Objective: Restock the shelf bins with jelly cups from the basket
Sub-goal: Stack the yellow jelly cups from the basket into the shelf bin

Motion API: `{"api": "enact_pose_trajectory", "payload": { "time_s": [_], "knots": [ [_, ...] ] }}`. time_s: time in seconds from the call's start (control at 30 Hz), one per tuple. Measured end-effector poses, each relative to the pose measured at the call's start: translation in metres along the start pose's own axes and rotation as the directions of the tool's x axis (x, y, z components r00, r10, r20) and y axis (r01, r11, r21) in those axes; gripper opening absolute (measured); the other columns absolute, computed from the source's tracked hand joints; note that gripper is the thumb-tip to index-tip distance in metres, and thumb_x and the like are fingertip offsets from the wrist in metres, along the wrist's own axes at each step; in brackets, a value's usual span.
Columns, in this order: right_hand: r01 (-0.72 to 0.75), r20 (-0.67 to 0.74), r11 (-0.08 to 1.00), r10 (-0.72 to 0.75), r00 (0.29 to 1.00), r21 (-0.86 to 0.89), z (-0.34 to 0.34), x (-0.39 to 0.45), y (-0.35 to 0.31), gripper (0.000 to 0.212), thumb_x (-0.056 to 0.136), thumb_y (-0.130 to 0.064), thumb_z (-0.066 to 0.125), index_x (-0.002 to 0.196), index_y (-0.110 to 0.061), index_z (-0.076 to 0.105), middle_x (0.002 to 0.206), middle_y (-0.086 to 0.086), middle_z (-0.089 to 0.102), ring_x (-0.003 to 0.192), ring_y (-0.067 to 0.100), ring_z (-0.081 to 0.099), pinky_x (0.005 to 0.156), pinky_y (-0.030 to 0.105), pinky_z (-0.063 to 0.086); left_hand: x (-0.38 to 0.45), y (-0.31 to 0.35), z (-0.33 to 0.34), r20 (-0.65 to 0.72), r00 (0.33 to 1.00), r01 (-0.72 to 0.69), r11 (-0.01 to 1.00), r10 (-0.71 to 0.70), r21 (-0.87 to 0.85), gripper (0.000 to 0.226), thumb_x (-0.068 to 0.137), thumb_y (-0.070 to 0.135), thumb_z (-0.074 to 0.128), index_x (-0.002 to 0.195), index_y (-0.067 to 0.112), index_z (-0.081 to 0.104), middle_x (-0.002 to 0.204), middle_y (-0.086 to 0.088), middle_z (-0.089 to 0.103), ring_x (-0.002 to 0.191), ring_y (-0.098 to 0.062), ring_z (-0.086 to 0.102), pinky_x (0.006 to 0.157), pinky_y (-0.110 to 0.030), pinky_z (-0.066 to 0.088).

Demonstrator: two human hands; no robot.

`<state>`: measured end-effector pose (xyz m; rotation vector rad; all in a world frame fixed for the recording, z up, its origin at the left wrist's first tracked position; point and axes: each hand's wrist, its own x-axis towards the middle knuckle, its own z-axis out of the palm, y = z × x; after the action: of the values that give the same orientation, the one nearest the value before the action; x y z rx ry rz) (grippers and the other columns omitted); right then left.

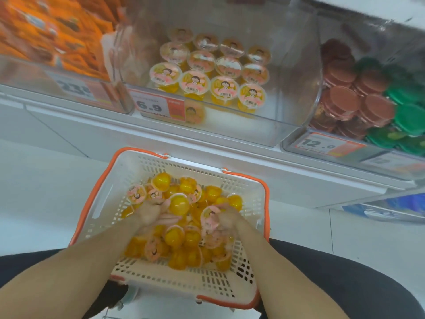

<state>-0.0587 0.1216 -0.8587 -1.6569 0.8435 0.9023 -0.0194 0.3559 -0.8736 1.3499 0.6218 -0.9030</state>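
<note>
Both hands are down in the basket (128, 171), buried among loose jelly cups (177, 238). The left hand (153, 214) curls around a yellow cup at its fingertips; the right hand (224, 218) grips a pink-lidded cup. The half-filled clear bin (296, 107) sits above and straight ahead of the hands, its open space nearer the right hand, so that hand likely unloads first.
</note>
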Motion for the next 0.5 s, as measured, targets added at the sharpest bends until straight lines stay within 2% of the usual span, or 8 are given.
{"api": "enact_pose_trajectory", "payload": {
  "time_s": [0.03,0.1,0.17,0.23,0.33,0.4,0.5],
  "knots": [
    [0.017,0.017,0.998,-0.018,1.0,0.059,-0.004,-0.008,-0.012,0.042,0.097,-0.012,0.06,0.135,-0.025,0.049,0.132,0.009,0.053,0.108,0.035,0.065,0.083,0.049,0.06,-0.009,0.009,-0.002,0.062,0.998,0.003,0.992,0.005,-0.125,0.031,0.105,0.014,0.045,0.134,0.004,0.048,0.108,-0.017,0.073,0.096,-0.036,0.073,0.079,-0.041,0.062],
    [0.055,0.057,0.988,-0.064,0.996,0.144,-0.016,-0.027,-0.035,0.034,0.1,-0.01,0.054,0.13,-0.024,0.049,0.117,0.01,0.06,0.102,0.035,0.068,0.09,0.049,0.057,-0.024,0.03,-0.005,0.178,0.982,0.002,0.951,0.056,-0.309,0.031,0.107,0.008,0.036,0.136,0.003,0.046,0.121,-0.025,0.067,0.103,-0.04,0.07,0.076,-0.041,0.062],
    [0.124,0.096,0.987,-0.133,0.986,0.101,-0.03,-0.053,-0.06,0.03,0.101,-0.011,0.054,0.128,-0.024,0.05,0.111,0.008,0.062,0.092,0.029,0.068,0.079,0.039,0.058,-0.039,0.052,-0.006,0.272,0.956,0.013,0.907,0.112,-0.42,0.037,0.101,0.001,0.032,0.134,0.004,0.049,0.131,-0.029,0.06,0.107,-0.046,0.067,0.076,-0.044,0.062],
    [0.198,0.17,0.979,-0.204,0.964,0.055,-0.044,-0.082,-0.087,0.032,0.101,-0.01,0.055,0.131,-0.02,0.053,0.113,0.009,0.065,0.085,0.027,0.07,0.064,0.03,0.055,-0.058,0.076,-0.003,0.339,0.93,0.031,0.884,0.146,-0.466,0.041,0.092,0.004,0.037,0.128,0.001,0.057,0.128,-0.032,0.06,0.106,-0.048,0.066,0.075,-0.048,0.062],
    [0.299,0.25,0.953,-0.299,0.921,0.038,-0.059,-0.131,-0.122,0.034,0.099,-0.006,0.056,0.131,-0.017,0.055,0.117,0.011,0.067,0.082,0.032,0.074,0.052,0.024,0.048,-0.085,0.109,0.005,0.423,0.897,0.054,0.919,0.127,-0.39,0.038,0.088,0.017,0.044,0.1,-0.005,0.073,0.113,-0.031,0.065,0.093,-0.049,0.069,0.068,-0.049,0.062],
    [0.378,0.283,0.925,-0.374,0.883,0.043,-0.063,-0.164,-0.143,0.036,0.098,-0.004,0.057,0.133,-0.015,0.055,0.122,0.014,0.065,0.082,0.036,0.074,0.049,0.025,0.05,-0.1,0.127,0.011,0.49,0.864,0.03,0.958,0.118,-0.284,0.038,0.083,0.023,0.041,0.085,-0.001,0.071,0.104,-0.025,0.063,0.085,-0.046,0.066,0.063,-0.044,0.06],
    [0.482,0.255,0.875,-0.478,0.84,0.053,-0.061,-0.197,-0.165,0.031,0.099,-0.001,0.055,0.127,-0.014,0.056,0.115,0.021,0.066,0.083,0.042,0.073,0.055,0.031,0.059,-0.129,0.153,0.024,0.616,0.783,-0.086,0.996,0.084,-0.027,0.039,0.07,0.037,0.049,0.083,0.002,0.06,0.091,-0.022,0.056,0.071,-0.036,0.056,0.053,-0.031,0.046]
  ]
}}
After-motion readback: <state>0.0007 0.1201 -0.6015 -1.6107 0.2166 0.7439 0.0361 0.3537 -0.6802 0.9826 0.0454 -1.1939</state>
